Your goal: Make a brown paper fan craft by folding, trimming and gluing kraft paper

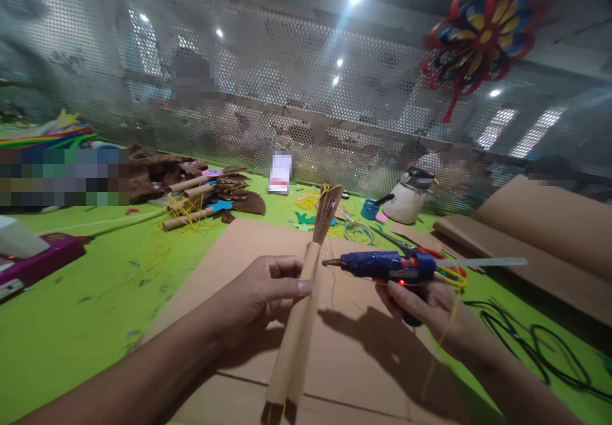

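Note:
My left hand (275, 285) is closed round a rolled brown paper tube (299, 339), thumb lying across its front. From the tube's upper end rises a pleated dark brown paper fan (327, 211) with yellow string at its tip; more dark paper shows at the lower end. In my right hand (425, 307) is a blue hot glue gun (387, 266), gripped by its handle, with a small red light lit. Its nozzle points left, close beside the tube's upper edge. A pale glue stick (482, 262) juts from the gun's back. Under both hands lies brown cardboard (229, 256).
Several similar paper tubes (189, 190) with fans and yellow string lie at the back left. A purple power strip (43, 256) is at the left. Scissors (406, 244), a white pot (406, 199), a phone (280, 173) and black cable (530, 348) also sit on the green table.

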### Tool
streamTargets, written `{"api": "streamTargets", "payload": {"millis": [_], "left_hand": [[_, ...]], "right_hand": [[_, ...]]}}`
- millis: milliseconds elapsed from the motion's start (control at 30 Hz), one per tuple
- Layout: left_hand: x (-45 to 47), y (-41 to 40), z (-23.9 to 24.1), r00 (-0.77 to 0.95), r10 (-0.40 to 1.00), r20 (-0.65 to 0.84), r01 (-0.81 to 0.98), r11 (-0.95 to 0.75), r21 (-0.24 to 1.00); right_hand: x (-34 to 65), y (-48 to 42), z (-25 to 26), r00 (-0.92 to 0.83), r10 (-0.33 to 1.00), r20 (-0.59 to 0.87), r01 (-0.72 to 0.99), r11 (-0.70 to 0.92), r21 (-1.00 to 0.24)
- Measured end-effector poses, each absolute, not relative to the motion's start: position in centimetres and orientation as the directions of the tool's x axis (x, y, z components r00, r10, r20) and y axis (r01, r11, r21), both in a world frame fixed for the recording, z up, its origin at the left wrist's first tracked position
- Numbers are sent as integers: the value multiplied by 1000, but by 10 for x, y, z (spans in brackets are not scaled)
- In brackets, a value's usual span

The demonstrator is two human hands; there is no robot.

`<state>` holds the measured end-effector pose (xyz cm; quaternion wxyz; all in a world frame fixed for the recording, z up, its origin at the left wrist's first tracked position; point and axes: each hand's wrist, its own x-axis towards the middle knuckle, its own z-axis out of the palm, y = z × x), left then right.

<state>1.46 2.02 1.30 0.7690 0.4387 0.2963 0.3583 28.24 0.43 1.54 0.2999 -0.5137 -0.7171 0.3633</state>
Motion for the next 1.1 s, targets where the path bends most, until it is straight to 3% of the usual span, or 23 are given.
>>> {"api": "streamTargets", "payload": {"millis": [933,1100], "left_hand": [[14,20,16,569,814,-119,-288,333,898],[16,19,16,541,830,-136,-213,292,932]], "right_hand": [[283,7,15,-283,950,133,438,251,-863],[282,5,15,-258,954,153,433,256,-864]]}}
